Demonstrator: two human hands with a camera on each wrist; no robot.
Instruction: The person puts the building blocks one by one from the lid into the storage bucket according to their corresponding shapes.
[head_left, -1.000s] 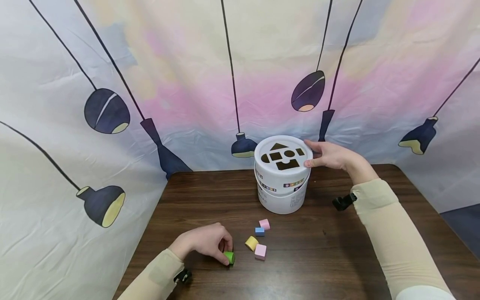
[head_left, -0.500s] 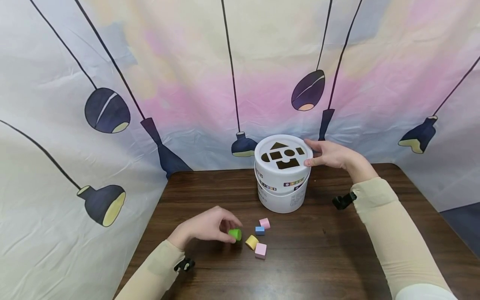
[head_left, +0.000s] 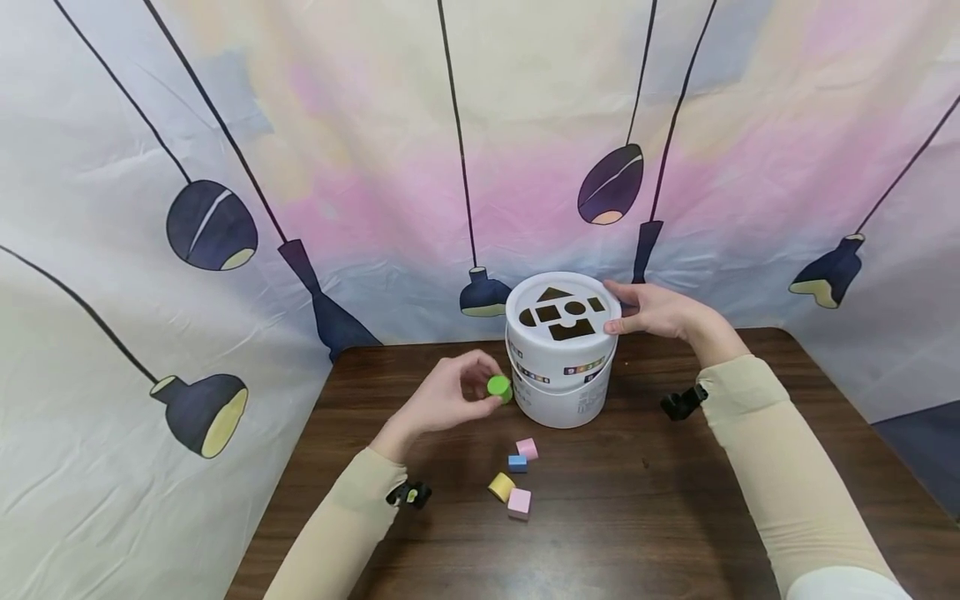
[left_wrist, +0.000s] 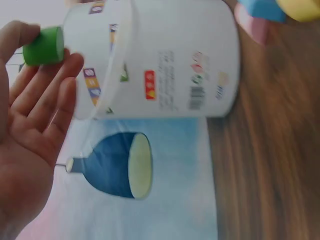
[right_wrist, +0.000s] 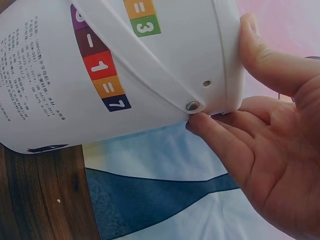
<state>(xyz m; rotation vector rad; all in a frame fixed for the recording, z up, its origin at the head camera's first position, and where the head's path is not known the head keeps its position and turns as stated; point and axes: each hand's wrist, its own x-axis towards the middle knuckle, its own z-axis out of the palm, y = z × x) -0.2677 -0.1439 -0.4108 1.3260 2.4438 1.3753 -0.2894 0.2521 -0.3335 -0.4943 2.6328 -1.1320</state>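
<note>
My left hand [head_left: 448,394] pinches a green cylinder block [head_left: 499,388] between thumb and fingers, raised over the table beside a white bucket [head_left: 561,407]. In the left wrist view the block [left_wrist: 44,46] overlaps the bucket's upper wall, its round end facing the bucket. The bucket stands upright, with a lid [head_left: 537,333] pierced by several shaped holes, including a round one, a square and a triangle. My right hand [head_left: 663,312] holds the lid's right edge. In the right wrist view its thumb lies on the rim and a fingertip touches the wall near the handle rivet [right_wrist: 193,106].
In front of the bucket lie a pink block [head_left: 527,448], a blue block [head_left: 517,463], a yellow cylinder block [head_left: 501,487] and a paler pink block [head_left: 519,503]. A curtain printed with lamps [head_left: 375,167] hangs behind the wooden table [head_left: 622,517].
My left hand has lifted the green cylinder block off the table and carried it forward and right to the bucket's side. The right hand stays at the lid's edge.
</note>
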